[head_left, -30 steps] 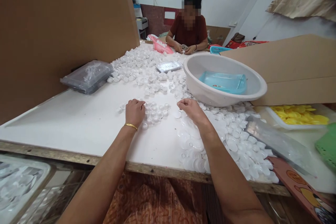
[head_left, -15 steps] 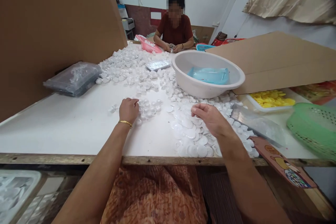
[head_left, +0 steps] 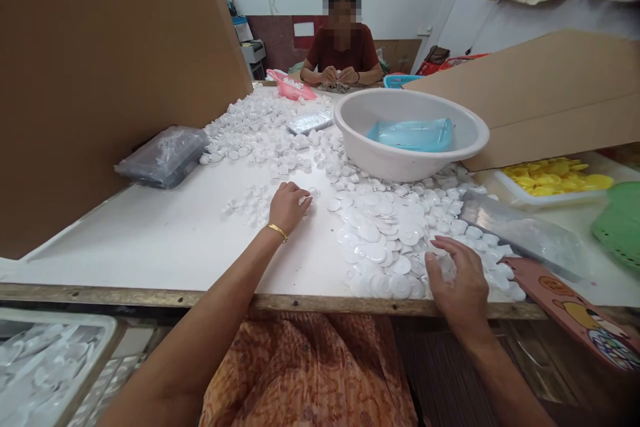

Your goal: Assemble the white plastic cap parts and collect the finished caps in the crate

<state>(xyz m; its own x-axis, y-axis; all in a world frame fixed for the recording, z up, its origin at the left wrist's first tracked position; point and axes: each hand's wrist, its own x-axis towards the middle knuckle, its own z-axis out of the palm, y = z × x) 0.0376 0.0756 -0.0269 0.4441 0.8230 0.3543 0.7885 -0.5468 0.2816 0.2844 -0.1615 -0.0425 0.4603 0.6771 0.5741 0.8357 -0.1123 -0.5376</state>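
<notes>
Near the middle of the table, my left hand (head_left: 289,208) is curled with thumb and forefinger together around a small white plastic piece (head_left: 303,199), partly hidden by the fingers. Loose small white cup-like pieces (head_left: 255,205) lie to its left. My right hand (head_left: 461,283) hovers low by the right edge of a heap of flat white plastic discs (head_left: 370,232), thumb and fingers apart. Some of the pieces under its palm are covered. More white cup-like pieces (head_left: 473,232) lie just beyond that hand.
A large white basin (head_left: 360,147) holding a blue tray (head_left: 415,136) stands beyond the discs. Wrapped clear packs (head_left: 163,155) sit at left beside a tall cardboard sheet (head_left: 115,67). Yellow pieces (head_left: 555,177) fill a tray at right. A co-worker (head_left: 343,47) sits opposite.
My right hand has moved right and toward me, and its pinched fingers have spread. My left hand has shifted right across the small pieces. The view has turned slightly left.
</notes>
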